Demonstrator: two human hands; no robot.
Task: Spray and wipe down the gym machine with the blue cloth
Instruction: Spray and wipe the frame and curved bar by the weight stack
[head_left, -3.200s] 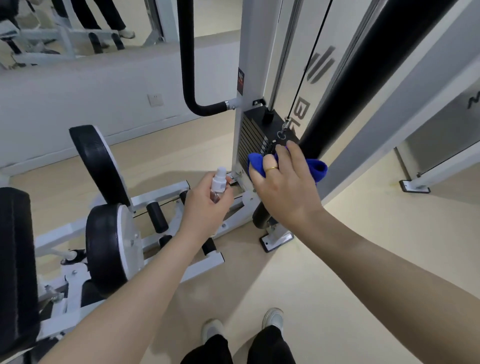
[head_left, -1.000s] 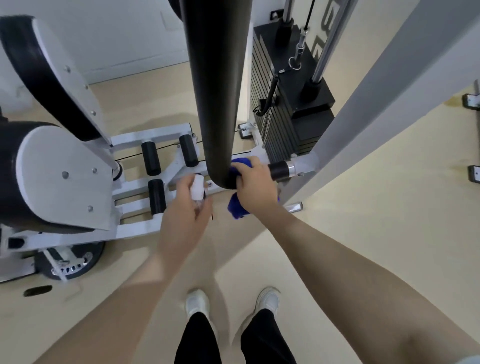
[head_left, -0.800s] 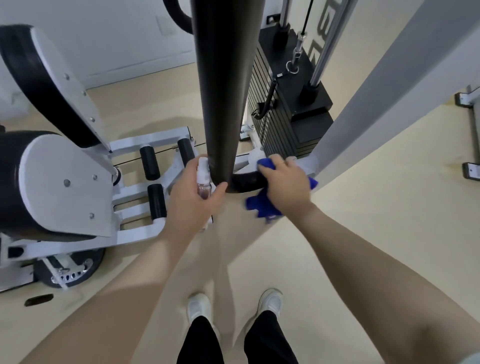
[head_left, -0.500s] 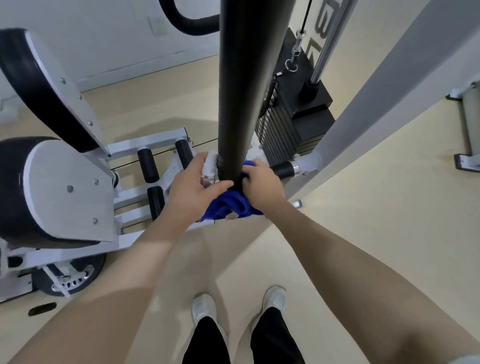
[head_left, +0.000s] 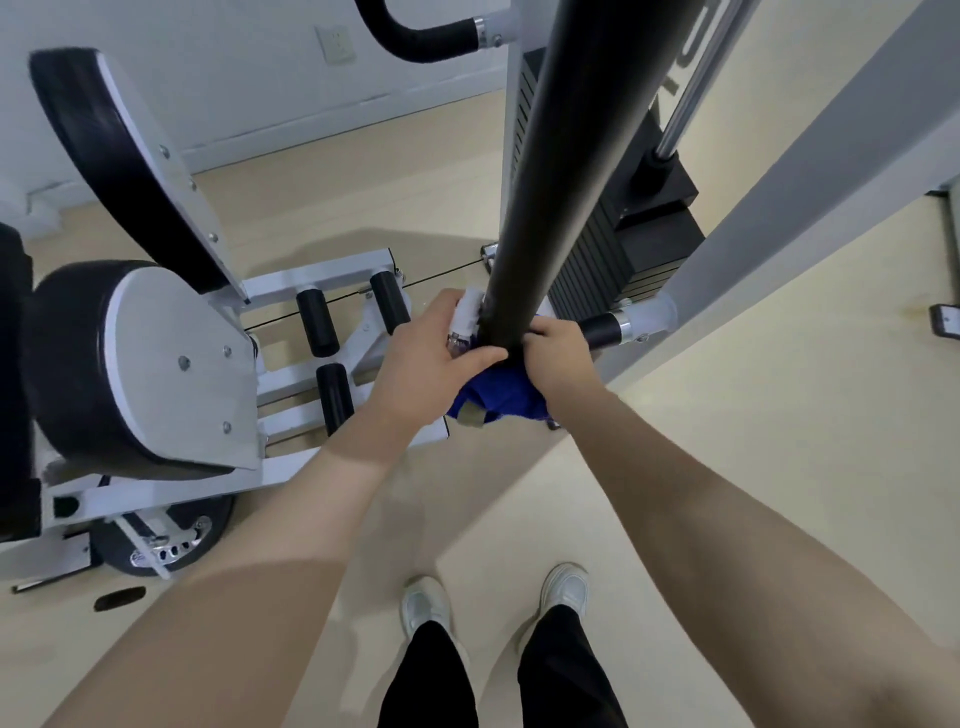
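The blue cloth (head_left: 498, 397) is bunched at the lower end of the black padded bar (head_left: 561, 171), where the bar bends toward its chrome collar (head_left: 621, 330) on the grey frame upright (head_left: 810, 176). It is gripped by the right hand (head_left: 558, 356), whose fingers are curled round the bar's bend with the cloth beneath, presumably so that the padding is wiped all the way round. A loose fold with a pale tag hangs below. The spray bottle (head_left: 465, 325) is clasped in the left hand (head_left: 431, 364), nozzle end up and touching the bar's left side; it is kept ready, it is judged, for a further spray, while the thumb reaches across to the cloth. Behind the bar stands the black weight stack (head_left: 639, 244) with its steel guide rod (head_left: 680, 98). To the left lie the white seat frame (head_left: 311, 280), roller pads and a black back pad (head_left: 114, 156). Lettering on the upper panel is cut off and cannot be read; a wall socket (head_left: 335, 44) bears no legible writing.
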